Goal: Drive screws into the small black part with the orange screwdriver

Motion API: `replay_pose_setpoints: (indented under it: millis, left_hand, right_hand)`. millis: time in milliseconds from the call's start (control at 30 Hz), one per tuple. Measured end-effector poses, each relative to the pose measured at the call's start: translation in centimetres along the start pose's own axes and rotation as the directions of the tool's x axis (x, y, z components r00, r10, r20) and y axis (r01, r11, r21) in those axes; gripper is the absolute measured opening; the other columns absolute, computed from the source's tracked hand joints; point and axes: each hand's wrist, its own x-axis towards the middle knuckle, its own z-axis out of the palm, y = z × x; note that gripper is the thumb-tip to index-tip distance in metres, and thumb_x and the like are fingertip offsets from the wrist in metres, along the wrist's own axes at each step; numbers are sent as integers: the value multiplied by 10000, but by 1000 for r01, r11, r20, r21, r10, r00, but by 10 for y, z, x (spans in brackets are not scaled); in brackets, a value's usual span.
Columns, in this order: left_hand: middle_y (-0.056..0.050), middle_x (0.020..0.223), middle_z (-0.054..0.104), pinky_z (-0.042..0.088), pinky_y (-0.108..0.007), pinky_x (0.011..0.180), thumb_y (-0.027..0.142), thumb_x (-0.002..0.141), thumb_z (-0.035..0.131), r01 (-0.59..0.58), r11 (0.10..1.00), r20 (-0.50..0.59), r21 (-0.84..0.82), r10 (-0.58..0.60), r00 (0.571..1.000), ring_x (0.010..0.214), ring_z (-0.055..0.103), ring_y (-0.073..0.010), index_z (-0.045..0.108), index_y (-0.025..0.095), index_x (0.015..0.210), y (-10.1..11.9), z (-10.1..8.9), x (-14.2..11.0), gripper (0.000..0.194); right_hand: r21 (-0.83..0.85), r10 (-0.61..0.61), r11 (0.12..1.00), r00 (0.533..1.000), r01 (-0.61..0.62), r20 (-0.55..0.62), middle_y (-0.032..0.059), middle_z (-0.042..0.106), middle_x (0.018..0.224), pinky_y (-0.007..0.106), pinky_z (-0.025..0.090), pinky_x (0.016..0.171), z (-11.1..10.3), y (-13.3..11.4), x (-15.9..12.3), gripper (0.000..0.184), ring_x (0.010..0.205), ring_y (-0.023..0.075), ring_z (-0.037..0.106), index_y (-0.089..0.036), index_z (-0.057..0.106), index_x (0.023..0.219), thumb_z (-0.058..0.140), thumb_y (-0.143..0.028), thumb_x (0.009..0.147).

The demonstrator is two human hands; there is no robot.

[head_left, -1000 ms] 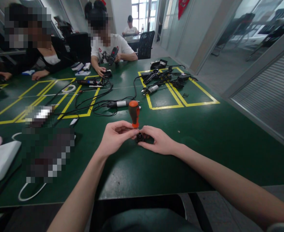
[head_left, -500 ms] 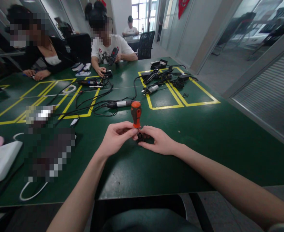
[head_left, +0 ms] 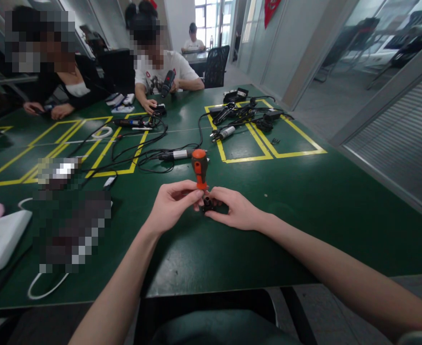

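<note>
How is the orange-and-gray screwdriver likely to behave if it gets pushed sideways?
The screwdriver would probably tip if unsupported, since its bulky handle stands nearly upright above the left hand. Once lying on the green table, it may roll a little, as the handle looks rounded. The handle also looks solid, so it should barely flex.

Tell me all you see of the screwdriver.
The screwdriver stands nearly upright over the table, handle up. The thick handle has an orange cap, dark grey and orange sides and an orange collar; it looks like plastic and rubber. The left hand pinches it just under the collar. Its tip is hidden near a small black part at the right hand, so I cannot tell whether they touch.
</note>
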Motion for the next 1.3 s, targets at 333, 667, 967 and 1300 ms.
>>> replay_pose_setpoints:
  millis: [333,667,967,1300]
  left_hand:
    - [19,693,707,546,-195,559,225,622,990,11,998,-77,-63,-16,997,552,616,-88,727,149,801,-5,1,0,327]
    - [-22,721,704,577,-256,624,400,772,904,-27,999,14,44,26,1000,602,625,-118,780,141,794,3,0,0,289]
    - [-32,784,765,555,-231,555,326,651,972,8,1000,-114,2,-8,993,546,610,-96,693,144,798,-6,3,-1,364]
    - [-42,736,762,542,-235,562,336,644,969,56,998,-79,15,-55,995,568,611,-109,767,132,758,-2,3,-2,309]
  right_hand:
    - [0,-3,1000,1000,3,-10,43,642,899,312,488,707,1,-1,0,143,795,196,602,-186,617,1033,692,-261,937]
    - [1,25,1000,1000,-25,14,50,674,938,321,498,726,0,-1,0,141,820,199,616,-203,617,1049,674,-281,947]
    - [8,18,1000,1000,-18,7,46,652,900,321,485,715,1,-1,1,130,801,204,602,-199,612,1014,685,-275,938]
    - [45,42,998,999,-43,21,66,694,984,333,508,749,1,-1,0,156,845,210,626,-194,634,1071,683,-254,936]
